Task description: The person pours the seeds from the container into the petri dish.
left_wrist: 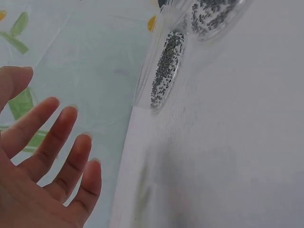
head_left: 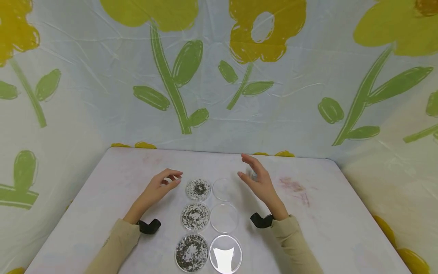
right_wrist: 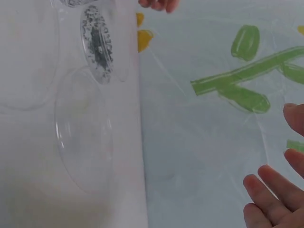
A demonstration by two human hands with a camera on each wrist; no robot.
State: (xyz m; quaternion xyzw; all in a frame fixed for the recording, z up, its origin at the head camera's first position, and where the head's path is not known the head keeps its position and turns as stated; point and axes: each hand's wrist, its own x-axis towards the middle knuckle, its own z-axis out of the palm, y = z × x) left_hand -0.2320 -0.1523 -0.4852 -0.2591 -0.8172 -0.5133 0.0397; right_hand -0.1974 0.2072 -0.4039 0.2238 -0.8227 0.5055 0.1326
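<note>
Three round clear petri dishes stand in a column on the table, each scattered with small dark bits: a far dish [head_left: 199, 189], a middle dish [head_left: 195, 216] and a near dish [head_left: 191, 252]. To their right lie three clear, empty round lids or dishes: far [head_left: 223, 189], middle [head_left: 224, 218] and near [head_left: 225, 254]. My left hand [head_left: 163, 183] hovers left of the far dish, fingers relaxed and holding nothing. On the other side, my right hand [head_left: 261, 182] is raised beyond the far clear lid, thumb and fingers apart, also holding nothing.
A small clear object [head_left: 253, 174] shows partly behind the right hand; its kind cannot be made out. The white table [head_left: 85, 213] has faint reddish stains [head_left: 294, 186] on the right. A flower-printed cloth [head_left: 291, 114] hangs behind and at both sides.
</note>
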